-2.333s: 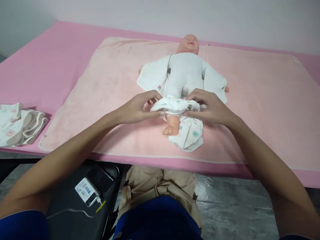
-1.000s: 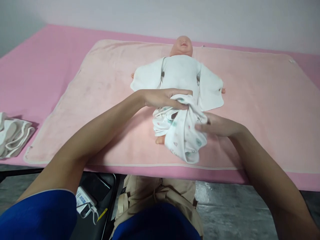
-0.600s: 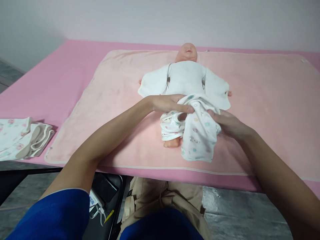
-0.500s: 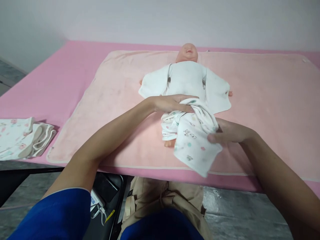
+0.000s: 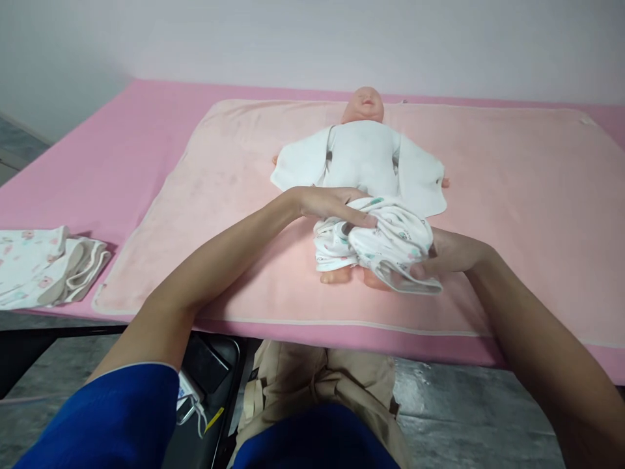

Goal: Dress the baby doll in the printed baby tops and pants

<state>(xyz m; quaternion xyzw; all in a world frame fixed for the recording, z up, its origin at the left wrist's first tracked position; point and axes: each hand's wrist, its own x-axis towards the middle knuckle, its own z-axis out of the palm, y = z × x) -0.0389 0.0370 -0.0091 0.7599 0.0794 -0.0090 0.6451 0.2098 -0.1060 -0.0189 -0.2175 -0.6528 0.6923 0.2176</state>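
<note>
A baby doll (image 5: 364, 107) lies on its back, its torso and arms covered by a white top (image 5: 364, 150). White printed baby pants (image 5: 395, 228) are bunched around its legs, and both feet show below the cloth. My left hand (image 5: 336, 205) grips the upper part of the pants, thumb on top and some fingers hidden by fabric. At the other side, my right hand (image 5: 439, 253) pinches the leg on the right near its hem, thumb over the cloth. The hem there is folded back around the doll's lower leg.
A peach blanket (image 5: 244, 163) lies under the doll on a pink-covered table (image 5: 122, 137). Folded printed clothes (image 5: 49, 267) rest at the left edge. Below the table, a black chair (image 5: 229, 384) holds a dark flat device (image 5: 208, 365) and a white cable (image 5: 200, 413).
The pants leg on the right, which hung loose toward the table edge, is now gathered up around the doll's leg. The foot on that side has come into view.
</note>
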